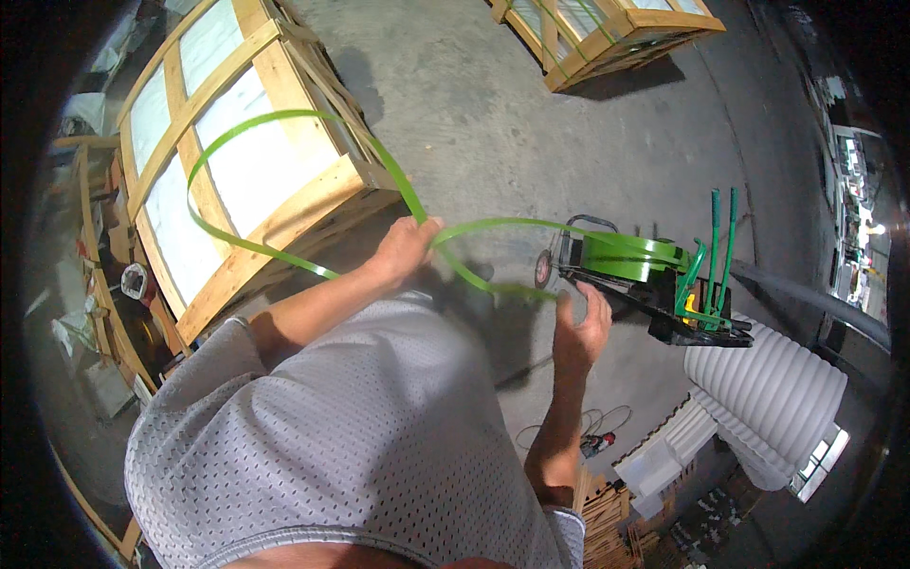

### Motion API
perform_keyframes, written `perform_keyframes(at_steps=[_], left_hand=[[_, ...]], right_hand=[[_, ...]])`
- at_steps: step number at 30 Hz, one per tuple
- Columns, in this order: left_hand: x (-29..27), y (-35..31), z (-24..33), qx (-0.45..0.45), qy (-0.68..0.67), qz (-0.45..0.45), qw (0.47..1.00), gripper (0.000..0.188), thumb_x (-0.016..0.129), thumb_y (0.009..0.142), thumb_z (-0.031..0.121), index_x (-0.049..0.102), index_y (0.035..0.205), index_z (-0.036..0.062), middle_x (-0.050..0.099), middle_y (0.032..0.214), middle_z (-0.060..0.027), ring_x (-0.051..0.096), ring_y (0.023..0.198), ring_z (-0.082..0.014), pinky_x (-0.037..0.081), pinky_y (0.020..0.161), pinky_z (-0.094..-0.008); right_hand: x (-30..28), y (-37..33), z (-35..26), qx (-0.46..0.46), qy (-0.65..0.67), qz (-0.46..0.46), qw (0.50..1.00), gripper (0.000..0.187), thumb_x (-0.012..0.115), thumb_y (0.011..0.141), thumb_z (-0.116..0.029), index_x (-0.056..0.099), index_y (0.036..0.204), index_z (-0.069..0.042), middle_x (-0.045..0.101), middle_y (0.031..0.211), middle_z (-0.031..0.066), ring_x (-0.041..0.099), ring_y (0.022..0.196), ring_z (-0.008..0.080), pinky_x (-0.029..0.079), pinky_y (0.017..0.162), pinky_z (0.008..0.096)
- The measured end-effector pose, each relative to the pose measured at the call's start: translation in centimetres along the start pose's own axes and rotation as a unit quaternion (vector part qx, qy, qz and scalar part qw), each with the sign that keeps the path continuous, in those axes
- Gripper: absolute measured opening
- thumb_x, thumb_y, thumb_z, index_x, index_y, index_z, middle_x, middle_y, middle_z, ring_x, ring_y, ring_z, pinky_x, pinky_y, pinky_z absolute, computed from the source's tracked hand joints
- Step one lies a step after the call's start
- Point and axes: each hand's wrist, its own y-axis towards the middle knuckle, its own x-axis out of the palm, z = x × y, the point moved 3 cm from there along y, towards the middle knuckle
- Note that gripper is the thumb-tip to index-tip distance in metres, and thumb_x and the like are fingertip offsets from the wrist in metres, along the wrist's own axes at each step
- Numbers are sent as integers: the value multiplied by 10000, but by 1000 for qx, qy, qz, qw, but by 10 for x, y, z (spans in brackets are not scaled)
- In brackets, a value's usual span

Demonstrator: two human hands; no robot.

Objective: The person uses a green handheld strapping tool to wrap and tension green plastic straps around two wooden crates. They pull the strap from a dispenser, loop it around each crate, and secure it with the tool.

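Observation:
My left hand [406,248] is closed around a green strapping band [409,194] in front of my chest. One length arches left over a wooden crate [270,204] and curves back toward my left forearm. Another runs right, to the green coil [630,256] on a wheeled strapping cart [664,299]. A third, lower length dips from my left hand toward my right hand [581,327] and blurs near its thumb. My right hand is raised beside the cart, thumb and fingers apart; no firm grip on the band shows.
A second strapped crate [621,43] stands at the far right on the concrete floor [455,114]. Right of me lie a white ribbed foam roll [773,398], wood strips [607,522] and a red-and-black tool with a cord [597,443]. Clutter fills a wooden frame [95,275] at left.

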Motion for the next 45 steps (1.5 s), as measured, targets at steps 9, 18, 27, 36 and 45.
perform_keyframes(at_steps=[9, 18, 27, 36, 45], left_hand=[[-2, 1, 5, -32, 25, 11, 999, 365, 444, 984, 286, 512, 689, 81, 418, 502, 8, 341, 432, -98, 266, 410, -277], [-6, -1, 6, -87, -41, -4, 995, 367, 445, 962, 290, 509, 669, 79, 433, 493, -2, 350, 408, -110, 271, 404, -290], [7, -12, -4, -26, 47, 38, 998, 363, 400, 951, 263, 528, 679, 59, 427, 473, -9, 359, 413, -125, 266, 398, -293], [-3, -1, 8, -77, -36, 17, 996, 379, 395, 946, 251, 529, 643, 68, 416, 442, -12, 342, 371, -115, 253, 366, -286], [-4, 4, 11, -99, -54, 30, 993, 349, 415, 941, 253, 532, 675, 60, 425, 460, -15, 357, 376, -122, 278, 358, -277]], right_hand=[[45, -18, -77, -234, 0, -218, 947, 330, 734, 689, -78, 591, 984, -37, 612, 979, 114, 578, 961, 307, 459, 873, 422], [83, -47, -42, -302, 23, -197, 932, 149, 622, 863, -194, 565, 804, -69, 555, 722, 104, 568, 614, 280, 454, 522, 391], [94, -39, -43, -181, -56, 21, 982, 207, 595, 894, -188, 516, 729, -92, 565, 609, 71, 579, 531, 278, 450, 498, 401], [87, -26, 7, -59, 174, -249, 951, 253, 624, 867, -178, 655, 1082, -49, 680, 831, 167, 676, 761, 266, 514, 697, 337], [47, -16, 15, -114, 83, -154, 978, 587, 765, 710, -200, 526, 1220, -36, 588, 1185, 157, 565, 1073, 309, 442, 929, 416]])
